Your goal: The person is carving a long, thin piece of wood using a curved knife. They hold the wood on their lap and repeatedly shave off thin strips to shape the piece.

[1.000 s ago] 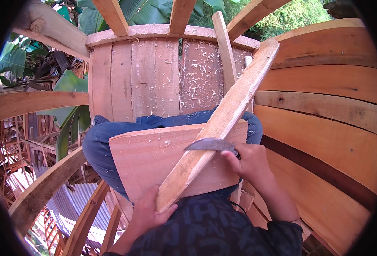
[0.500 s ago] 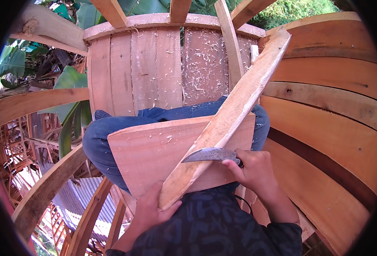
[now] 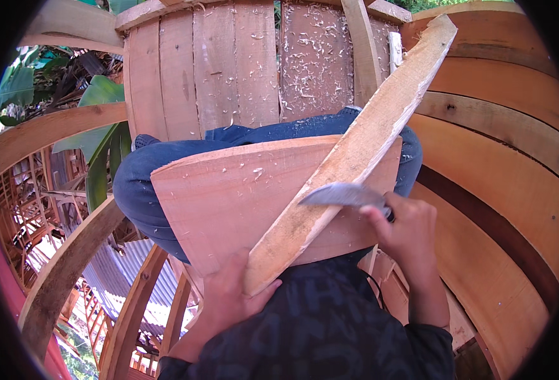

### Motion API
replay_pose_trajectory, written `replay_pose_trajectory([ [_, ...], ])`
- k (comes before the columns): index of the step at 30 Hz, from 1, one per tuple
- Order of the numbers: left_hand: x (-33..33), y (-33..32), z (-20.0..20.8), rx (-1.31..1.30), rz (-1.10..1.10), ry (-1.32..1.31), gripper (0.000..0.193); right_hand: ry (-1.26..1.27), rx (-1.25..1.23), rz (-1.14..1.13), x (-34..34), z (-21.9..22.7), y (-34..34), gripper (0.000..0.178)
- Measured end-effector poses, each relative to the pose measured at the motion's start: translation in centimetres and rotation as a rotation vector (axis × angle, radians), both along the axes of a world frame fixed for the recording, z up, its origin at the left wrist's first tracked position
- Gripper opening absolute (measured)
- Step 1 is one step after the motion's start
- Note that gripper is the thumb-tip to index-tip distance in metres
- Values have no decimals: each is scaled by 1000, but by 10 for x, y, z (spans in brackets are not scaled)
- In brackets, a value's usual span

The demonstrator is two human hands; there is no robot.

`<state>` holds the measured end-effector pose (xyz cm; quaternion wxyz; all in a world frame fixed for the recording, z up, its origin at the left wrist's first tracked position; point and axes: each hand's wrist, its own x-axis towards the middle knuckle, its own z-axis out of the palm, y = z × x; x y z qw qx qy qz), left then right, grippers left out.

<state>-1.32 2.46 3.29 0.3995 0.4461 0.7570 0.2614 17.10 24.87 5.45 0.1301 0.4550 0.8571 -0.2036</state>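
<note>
My left hand (image 3: 235, 292) is closed around the near end of a long, rough strip of wood (image 3: 349, 155), which slants away up to the right. In my right hand (image 3: 406, 228) is the dark handle of a knife with a curved blade (image 3: 337, 194). The blade lies across the strip's face, its tip pointing left; whether the edge bites into the wood I cannot tell. Under the strip, a wide flat board (image 3: 222, 190) rests on my crossed legs in blue trousers (image 3: 146, 190), with a few shavings on it.
Plank flooring (image 3: 216, 76) strewn with curled shavings (image 3: 314, 69) lies beyond my legs. Wide planks (image 3: 495, 164) curve up on the right. On the left, curved wooden ribs (image 3: 70, 266) stand with gaps between them, above corrugated sheeting (image 3: 124, 278). A narrow batten (image 3: 363, 57) leans ahead.
The knife has moved up and right along the strip. In the picture, the strip's far end has shifted up and right, as my view tilts slightly downward.
</note>
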Motion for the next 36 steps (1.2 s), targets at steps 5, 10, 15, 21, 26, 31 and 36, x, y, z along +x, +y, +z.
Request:
replay_pose_trajectory([
  [5, 1, -2, 2, -64, 1, -7, 61, 19, 23, -223, 1, -3, 7, 51],
  [10, 0, 4, 5, -101, 1, -50, 62, -15, -12, 96, 2, 6, -21, 52],
  [15, 1, 1, 6, -116, 45, -57, 63, 2, 9, -233, -1, 9, 8, 49],
  [21, 1, 0, 4, -96, 1, -7, 62, -126, 74, -102, -1, 18, -10, 49],
  [26, 2, 2, 3, -44, -10, 11, 59, -126, 3, -70, -9, 28, -28, 50],
  [31, 2, 1, -1, -12, -1, 8, 60, -148, -79, 49, -3, 29, -27, 51],
  [36, 4, 1, 0, -10, -4, 11, 60, -112, -7, 5, 4, 24, -36, 50],
])
